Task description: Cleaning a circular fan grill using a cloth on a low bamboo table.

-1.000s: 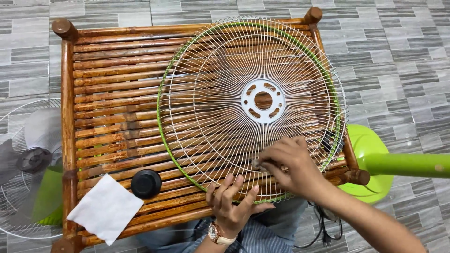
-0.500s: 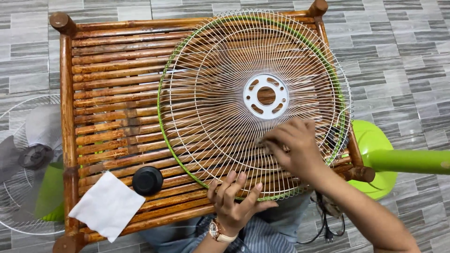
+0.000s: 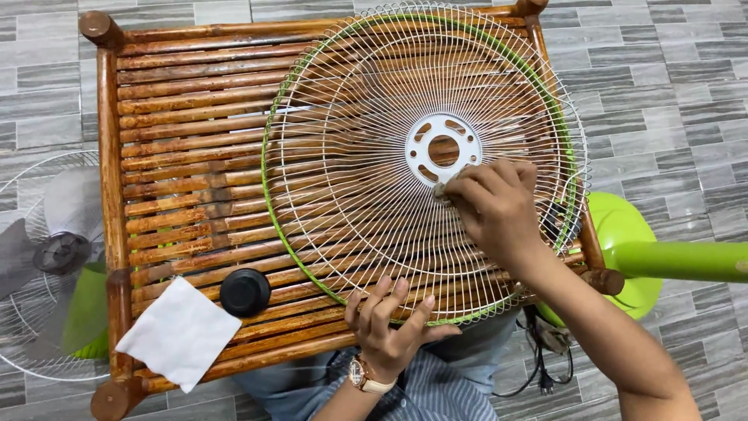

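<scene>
A round white wire fan guard (image 3: 351, 156) with a green rim and a white centre hub (image 3: 442, 149) lies on a slatted bamboo table (image 3: 187, 125). My right hand (image 3: 492, 204) presses a small grey wad of cloth (image 3: 441, 189) against the wires just below the hub. My left hand (image 3: 389, 323), with a watch on its wrist, rests with fingers spread on the guard's near rim and holds it down.
A black round cap (image 3: 245, 291) and a white paper tissue (image 3: 178, 332) lie at the table's near left corner. A second fan head with grey blades (image 3: 47, 257) sits on the tiled floor at left. A green fan base and pole (image 3: 662, 261) lie at right, with a black cord (image 3: 545, 366).
My right hand slid the cloth wad up the wires from the guard's near edge to just under the hub. The left hand stayed on the rim.
</scene>
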